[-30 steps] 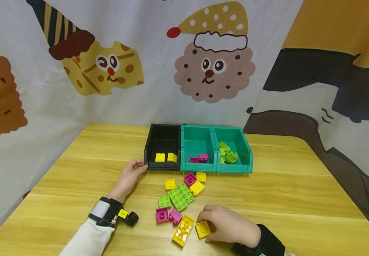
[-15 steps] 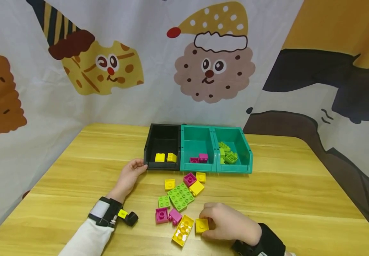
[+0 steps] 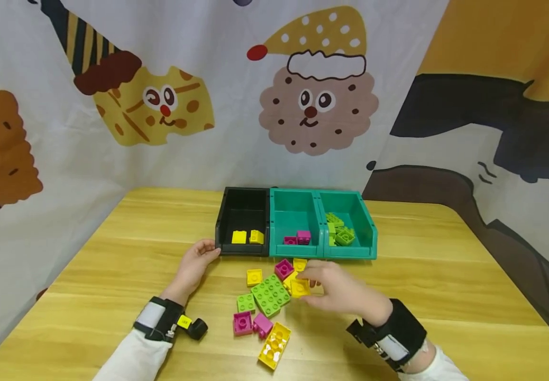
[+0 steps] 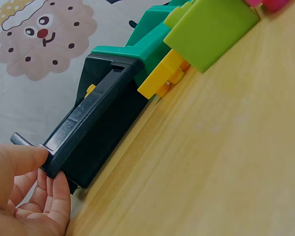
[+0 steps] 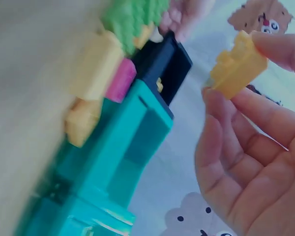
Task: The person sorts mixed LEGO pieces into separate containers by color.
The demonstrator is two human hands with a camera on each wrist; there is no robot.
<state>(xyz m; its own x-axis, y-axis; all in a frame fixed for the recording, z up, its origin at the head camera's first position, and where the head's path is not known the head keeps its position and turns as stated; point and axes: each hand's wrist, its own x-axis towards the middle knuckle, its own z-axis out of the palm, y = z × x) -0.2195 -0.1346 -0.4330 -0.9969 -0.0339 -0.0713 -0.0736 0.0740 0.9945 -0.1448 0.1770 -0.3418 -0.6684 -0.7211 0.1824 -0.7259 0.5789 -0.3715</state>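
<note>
My right hand [image 3: 338, 288] pinches a yellow toy brick [image 5: 240, 66] between thumb and fingertips, over the scattered bricks in the head view. It overlaps another yellow brick [image 3: 289, 280] lying on the table. My left hand [image 3: 195, 267] grips the front left corner of the black bin [image 4: 96, 118], thumb on the rim and fingers below it. Two yellow bricks [image 3: 239, 237] lie in that bin. Just in front of the bins are a large green brick [image 3: 271, 295], a small green one [image 3: 246, 303] and a magenta brick [image 3: 283, 269].
Joined to the black bin are a teal bin [image 3: 293, 206] with magenta bricks [image 3: 303, 237] and another teal bin [image 3: 368, 225] with green bricks [image 3: 345, 236]. Nearer the front lie two magenta bricks [image 3: 243, 323] and a long yellow brick [image 3: 274, 346]. A printed cloth [image 3: 236, 106] hangs behind the table.
My right hand has picked up the yellow brick beside the long yellow one and carried it away from me, toward the bins. My left hand has stayed at the black bin.
</note>
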